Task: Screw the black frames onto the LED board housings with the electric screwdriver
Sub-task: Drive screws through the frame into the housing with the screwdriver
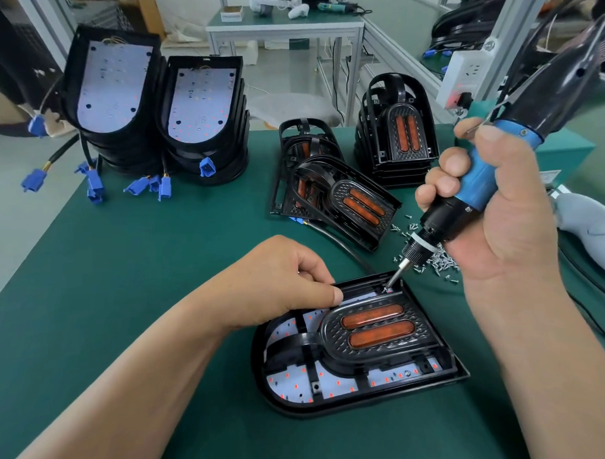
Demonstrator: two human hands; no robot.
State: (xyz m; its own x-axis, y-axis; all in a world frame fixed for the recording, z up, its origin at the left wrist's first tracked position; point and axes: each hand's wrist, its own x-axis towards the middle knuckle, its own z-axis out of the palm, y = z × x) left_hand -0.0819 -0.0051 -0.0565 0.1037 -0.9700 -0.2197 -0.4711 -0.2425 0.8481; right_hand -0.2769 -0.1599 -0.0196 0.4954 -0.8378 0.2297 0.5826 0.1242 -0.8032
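Observation:
An LED board housing (450, 371) lies on the green mat near me, with a black frame (373, 330) carrying two orange reflectors seated in it. My right hand (499, 215) grips the blue and black electric screwdriver (464, 189). Its bit (393, 277) points down at a screw at the housing's far corner. My left hand (289, 281) rests on the housing's far left edge, fingers curled, thumb pressing the rim beside the bit. Whether it holds anything I cannot see.
Loose screws (439, 262) lie scattered under the screwdriver. Black frames (397, 136) are stacked at the back right, others (334, 194) lie in a loose pile mid-table. Two stacks of housings (204, 112) with blue connectors (95, 185) stand back left. A grey controller (592, 229) lies at right.

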